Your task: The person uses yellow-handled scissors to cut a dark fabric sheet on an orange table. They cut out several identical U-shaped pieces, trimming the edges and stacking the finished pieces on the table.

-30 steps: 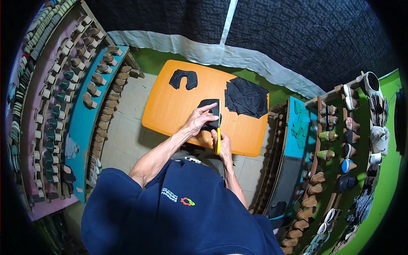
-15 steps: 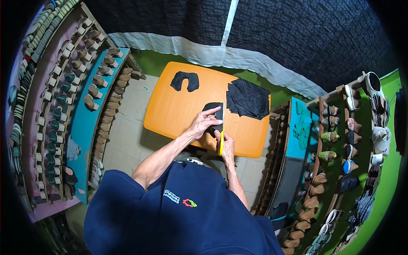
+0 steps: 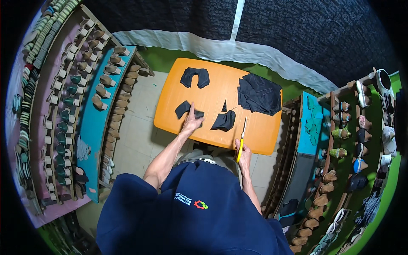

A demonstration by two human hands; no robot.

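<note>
My left hand lies over a small cut piece of black fabric on the orange table. Its index finger is stretched out and its thumb stands apart, while the hand covers the middle of the piece. Near the table's front edge my right hand grips a pair of scissors by the yellow handles, blades pointing away from me. Between the two hands rests another black fabric piece. A thin black triangular scrap lies just beyond it.
A U-shaped black fabric piece sits toward the far left of the orange table. At its far right is a stack of black fabric. Shelves of shoe lasts line the left, with shoe racks on the right. A dark curtain hangs behind.
The fabric under the scissors is now in separate pieces. My left hand has moved left with one piece, and the scissors have drawn back from the fabric. The view has shifted slightly.
</note>
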